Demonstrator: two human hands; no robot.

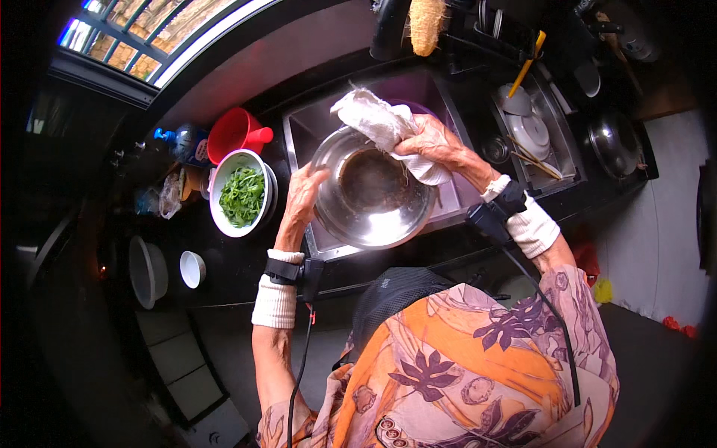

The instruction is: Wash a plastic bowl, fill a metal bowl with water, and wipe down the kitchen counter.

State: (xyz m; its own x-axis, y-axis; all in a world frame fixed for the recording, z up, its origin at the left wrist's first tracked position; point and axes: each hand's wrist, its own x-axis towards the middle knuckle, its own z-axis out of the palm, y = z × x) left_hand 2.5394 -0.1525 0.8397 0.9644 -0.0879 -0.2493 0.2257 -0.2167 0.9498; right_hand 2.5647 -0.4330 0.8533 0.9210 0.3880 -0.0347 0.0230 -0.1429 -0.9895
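Over the stainless steel sink [330, 238], a shiny metal bowl [392, 221] is tilted with its inside towards me; its bottom looks brownish. My left hand [302, 193] grips the bowl's left rim, thumb on the inner side. A crumpled white cloth [381, 120] is bunched in my right hand [440, 145] at the bowl's upper right rim. Part of the cloth hangs down over the inner wall. Behind the bowl, part of a purple basin shows in the sink.
Left of the sink stand a white bowl of green leaves [242, 197], a red dipper [229, 134], a small white bowl [192, 269] and a grey basin [148, 271]. At right are stacked dishes [529, 137], chopsticks and a dark wok lid [614, 144]. A loofah [427, 25] hangs above.
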